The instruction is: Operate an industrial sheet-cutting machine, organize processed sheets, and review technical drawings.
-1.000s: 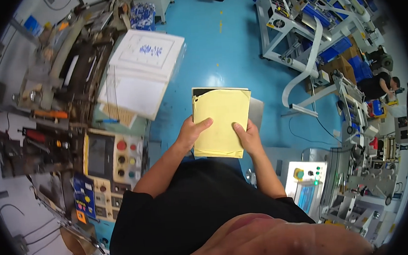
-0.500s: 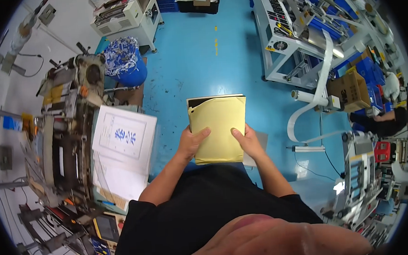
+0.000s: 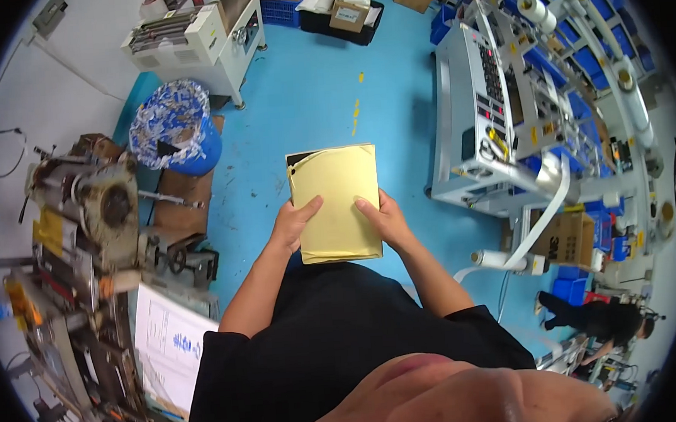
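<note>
Two separate holds on one yellow-topped stack of sheets [image 3: 340, 211]: left hand [image 3: 291, 224] clamped on its left edge, right hand [image 3: 385, 217] clamped on its right edge. Thumbs on top, other fingers mostly hidden. Stack in front of the black shirt [image 3: 332, 312], over the blue floor [image 3: 284, 83] (exact tilt hard to tell), with a dark layer [image 3: 296, 160] exposed at the far left corner.

Compared with half a second ago, same grip amid shifted surroundings: blue scrap bin [image 3: 210, 145] nearer on the left, printed white sheets [image 3: 164, 338] now lower at the near left, partly behind the left sleeve [image 3: 227, 357]. Probably a step or turn of the body, hence carrying with a steady hold. Right, farther off, white machine cabinet [image 3: 467, 102] with red lights; near right, dark-clothed co-worker [image 3: 596, 319].
</note>
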`<state>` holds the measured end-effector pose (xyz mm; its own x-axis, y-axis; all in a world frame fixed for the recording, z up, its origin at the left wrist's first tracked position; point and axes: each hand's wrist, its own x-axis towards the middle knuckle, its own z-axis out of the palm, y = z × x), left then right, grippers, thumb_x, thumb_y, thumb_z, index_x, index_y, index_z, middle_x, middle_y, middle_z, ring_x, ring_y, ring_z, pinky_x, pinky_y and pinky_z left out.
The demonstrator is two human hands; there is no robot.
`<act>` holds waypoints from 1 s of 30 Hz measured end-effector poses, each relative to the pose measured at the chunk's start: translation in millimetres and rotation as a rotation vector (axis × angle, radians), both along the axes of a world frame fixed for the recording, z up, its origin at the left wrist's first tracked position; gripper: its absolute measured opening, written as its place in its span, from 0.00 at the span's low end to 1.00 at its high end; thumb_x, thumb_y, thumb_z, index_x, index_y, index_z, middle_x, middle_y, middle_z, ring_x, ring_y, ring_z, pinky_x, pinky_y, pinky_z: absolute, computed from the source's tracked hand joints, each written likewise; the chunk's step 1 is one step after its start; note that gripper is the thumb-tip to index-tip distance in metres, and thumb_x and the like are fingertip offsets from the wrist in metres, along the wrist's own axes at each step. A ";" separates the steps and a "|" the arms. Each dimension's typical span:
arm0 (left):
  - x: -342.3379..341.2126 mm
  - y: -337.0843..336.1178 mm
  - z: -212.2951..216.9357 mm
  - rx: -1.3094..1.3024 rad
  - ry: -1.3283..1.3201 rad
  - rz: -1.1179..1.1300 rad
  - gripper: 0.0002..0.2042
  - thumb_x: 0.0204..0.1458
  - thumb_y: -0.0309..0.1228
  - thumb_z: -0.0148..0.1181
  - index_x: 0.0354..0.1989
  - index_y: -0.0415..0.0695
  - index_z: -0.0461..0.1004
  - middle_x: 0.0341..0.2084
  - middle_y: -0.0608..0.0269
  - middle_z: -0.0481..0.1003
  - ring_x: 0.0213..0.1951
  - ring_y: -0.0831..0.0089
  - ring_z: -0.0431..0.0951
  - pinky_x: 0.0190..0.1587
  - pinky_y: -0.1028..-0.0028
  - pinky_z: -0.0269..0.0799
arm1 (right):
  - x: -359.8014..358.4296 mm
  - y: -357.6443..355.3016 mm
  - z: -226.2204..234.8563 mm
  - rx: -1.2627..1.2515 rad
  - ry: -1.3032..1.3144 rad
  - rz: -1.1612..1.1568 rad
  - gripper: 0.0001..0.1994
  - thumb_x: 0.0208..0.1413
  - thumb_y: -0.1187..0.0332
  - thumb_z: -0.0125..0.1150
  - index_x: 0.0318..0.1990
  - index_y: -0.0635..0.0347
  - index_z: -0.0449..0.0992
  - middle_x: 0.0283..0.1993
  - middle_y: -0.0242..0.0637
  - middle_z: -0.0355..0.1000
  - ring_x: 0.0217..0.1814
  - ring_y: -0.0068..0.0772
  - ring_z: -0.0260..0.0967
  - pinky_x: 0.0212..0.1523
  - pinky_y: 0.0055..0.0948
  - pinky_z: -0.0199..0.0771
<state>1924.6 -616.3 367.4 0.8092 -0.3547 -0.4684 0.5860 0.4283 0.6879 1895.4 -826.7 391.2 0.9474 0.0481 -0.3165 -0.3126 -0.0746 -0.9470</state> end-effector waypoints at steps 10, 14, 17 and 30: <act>313.2 4.6 -12.6 -0.772 0.042 -0.072 0.17 0.59 0.42 0.51 0.48 0.42 0.69 0.39 0.60 0.75 0.39 0.68 0.77 0.42 0.70 0.74 | 234.8 -119.8 -44.5 0.387 0.128 -0.305 0.20 0.63 0.52 0.44 0.49 0.60 0.66 0.37 0.39 0.73 0.34 0.28 0.70 0.40 0.28 0.71; 418.9 -6.8 21.7 -1.150 0.020 -0.120 0.16 0.57 0.47 0.52 0.35 0.46 0.64 0.22 0.68 0.69 0.24 0.76 0.72 0.29 0.78 0.67 | 239.9 -201.3 -185.3 0.071 0.342 -0.432 0.15 0.61 0.53 0.51 0.27 0.52 0.65 0.19 0.25 0.56 0.20 0.20 0.58 0.24 0.22 0.64; 497.2 -15.6 28.1 -1.130 -0.074 -0.046 0.15 0.57 0.46 0.54 0.34 0.47 0.61 0.20 0.69 0.68 0.22 0.76 0.70 0.27 0.80 0.65 | 253.3 -228.9 -247.8 0.228 0.780 -0.544 0.12 0.59 0.57 0.53 0.35 0.56 0.68 0.22 0.34 0.69 0.18 0.28 0.64 0.20 0.26 0.66; 744.0 40.7 5.0 -1.119 -0.189 0.278 0.14 0.59 0.44 0.48 0.35 0.45 0.61 0.20 0.67 0.65 0.23 0.74 0.66 0.30 0.77 0.62 | 905.9 -233.9 -177.7 -0.023 0.289 -0.248 0.09 0.58 0.61 0.54 0.37 0.55 0.69 0.30 0.33 0.72 0.26 0.21 0.67 0.28 0.22 0.69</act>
<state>2668.5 -575.7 372.4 0.9474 -0.2927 0.1296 0.3050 0.9483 -0.0879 2801.3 -1060.6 213.5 0.8007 -0.1820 -0.5707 -0.5778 0.0164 -0.8160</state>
